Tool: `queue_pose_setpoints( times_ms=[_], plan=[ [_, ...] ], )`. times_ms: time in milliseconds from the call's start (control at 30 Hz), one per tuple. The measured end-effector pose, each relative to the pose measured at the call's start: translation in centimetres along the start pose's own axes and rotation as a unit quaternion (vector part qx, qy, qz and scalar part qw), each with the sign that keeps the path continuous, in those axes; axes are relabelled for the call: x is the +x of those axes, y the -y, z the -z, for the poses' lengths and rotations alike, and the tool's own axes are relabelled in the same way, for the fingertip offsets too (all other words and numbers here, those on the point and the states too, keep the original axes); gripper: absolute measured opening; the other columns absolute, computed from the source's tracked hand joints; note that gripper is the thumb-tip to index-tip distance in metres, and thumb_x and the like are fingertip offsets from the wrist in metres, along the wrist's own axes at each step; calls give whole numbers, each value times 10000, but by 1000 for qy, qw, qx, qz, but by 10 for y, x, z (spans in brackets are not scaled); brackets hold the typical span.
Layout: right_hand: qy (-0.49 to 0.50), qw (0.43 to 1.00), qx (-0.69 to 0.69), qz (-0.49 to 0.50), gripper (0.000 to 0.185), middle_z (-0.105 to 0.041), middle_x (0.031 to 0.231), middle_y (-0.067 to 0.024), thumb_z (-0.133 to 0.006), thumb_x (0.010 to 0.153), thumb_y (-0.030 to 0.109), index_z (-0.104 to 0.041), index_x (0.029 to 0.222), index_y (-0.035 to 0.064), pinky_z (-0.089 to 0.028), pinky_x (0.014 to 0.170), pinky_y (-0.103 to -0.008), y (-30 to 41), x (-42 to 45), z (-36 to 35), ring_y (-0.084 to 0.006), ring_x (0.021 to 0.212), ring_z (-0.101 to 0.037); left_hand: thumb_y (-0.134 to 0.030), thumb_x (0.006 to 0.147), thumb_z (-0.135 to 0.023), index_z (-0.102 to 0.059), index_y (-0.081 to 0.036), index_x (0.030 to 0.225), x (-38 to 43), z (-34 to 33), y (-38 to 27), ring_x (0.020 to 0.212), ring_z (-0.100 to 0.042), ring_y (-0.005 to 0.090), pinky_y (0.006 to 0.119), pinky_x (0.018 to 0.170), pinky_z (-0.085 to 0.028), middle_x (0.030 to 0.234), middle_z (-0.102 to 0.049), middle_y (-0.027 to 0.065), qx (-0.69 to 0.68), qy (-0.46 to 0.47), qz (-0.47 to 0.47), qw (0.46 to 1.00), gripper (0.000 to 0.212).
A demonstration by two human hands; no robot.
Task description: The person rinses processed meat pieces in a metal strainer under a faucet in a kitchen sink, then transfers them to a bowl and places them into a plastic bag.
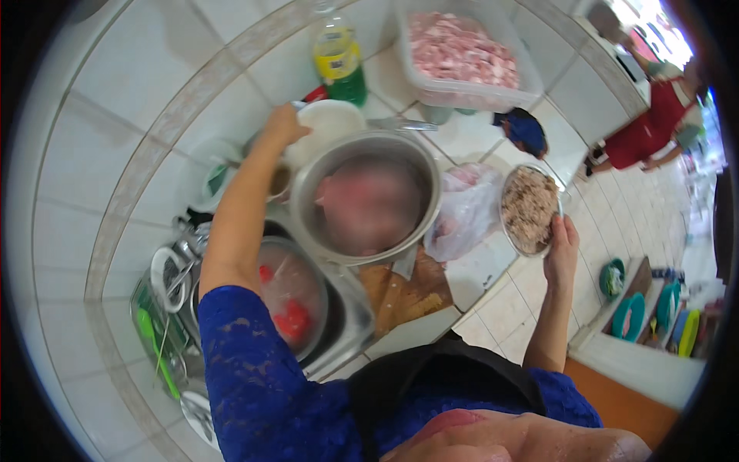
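Note:
My left hand (287, 128) reaches to the far side of the counter and lies at the rim of a pale round container (326, 127); whether its fingers grip the rim is not clear. Beside that stands a large metal pot (427, 222) with pinkish-red contents, blurred. Out at the right, my right hand (563, 245) holds a bowl of crumbly, light brown food (530, 211) by its edge. Between pot and bowl lies a clear plastic bag (465, 213) with pink meat in it.
A plastic tub of cut raw meat (462, 52) and a green liquid bottle (340, 63) stand behind. A sink (346, 312) holds a basin with red things near a dish rack (167, 352). A wooden cutting board (421, 289) lies nearer. A person in a red apron (646, 127) stands at right.

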State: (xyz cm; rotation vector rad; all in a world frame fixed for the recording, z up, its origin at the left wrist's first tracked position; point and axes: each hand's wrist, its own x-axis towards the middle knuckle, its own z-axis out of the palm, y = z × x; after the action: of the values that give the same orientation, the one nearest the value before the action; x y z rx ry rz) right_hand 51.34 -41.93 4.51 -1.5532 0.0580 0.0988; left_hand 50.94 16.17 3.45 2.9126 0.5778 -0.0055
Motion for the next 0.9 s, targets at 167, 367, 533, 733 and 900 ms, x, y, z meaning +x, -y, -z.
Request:
queue_pose_setpoints(
  times_ms=[167, 367, 533, 733, 900],
  plan=[
    [-55, 996, -73, 5, 255, -563, 718, -42, -488, 958, 240, -553, 870, 10, -392, 447, -231, -15, 46, 26, -111, 559, -524, -355, 541, -816, -620, 35, 1014, 5, -22, 13, 1044, -591, 359, 402, 894, -479, 1098, -617, 242, 59, 35, 53, 996, 644],
    [-70, 989, -128, 7, 298, -559, 671, -88, -460, 961, 258, -525, 858, -13, -427, 404, -266, -37, 114, 13, -149, 462, -535, -231, 568, -730, -659, 34, 885, 17, -5, -7, 939, -630, 379, 408, 858, -491, 940, -658, 245, -37, 6, 96, 995, 419],
    [7, 998, -2, -66, 358, -606, 778, -98, -448, 979, 302, -530, 1045, -40, -465, 459, -248, -48, 127, -19, -155, 538, -577, -145, 705, -608, -609, 43, 979, 16, 9, -22, 938, -611, 424, 447, 842, -485, 976, -631, 282, -95, -81, 48, 991, 332],
    [51, 984, -161, -47, 432, -629, 992, -98, -554, 928, 291, -518, 1224, -23, -486, 558, -248, -33, 88, -17, -143, 699, -635, -55, 859, -457, -438, 22, 1124, -24, 20, -16, 982, -574, 438, 480, 841, -476, 1057, -579, 290, -11, -274, -151, 950, 276],
    [85, 981, -165, 56, 246, -641, 877, -67, -563, 925, 176, -601, 1093, 0, -454, 571, -225, 35, 20, -13, -108, 692, -592, -21, 848, -507, -445, 11, 1261, -97, 107, -46, 1023, -583, 378, 424, 847, -492, 1153, -567, 221, 58, -287, -67, 954, 419]
  ],
)
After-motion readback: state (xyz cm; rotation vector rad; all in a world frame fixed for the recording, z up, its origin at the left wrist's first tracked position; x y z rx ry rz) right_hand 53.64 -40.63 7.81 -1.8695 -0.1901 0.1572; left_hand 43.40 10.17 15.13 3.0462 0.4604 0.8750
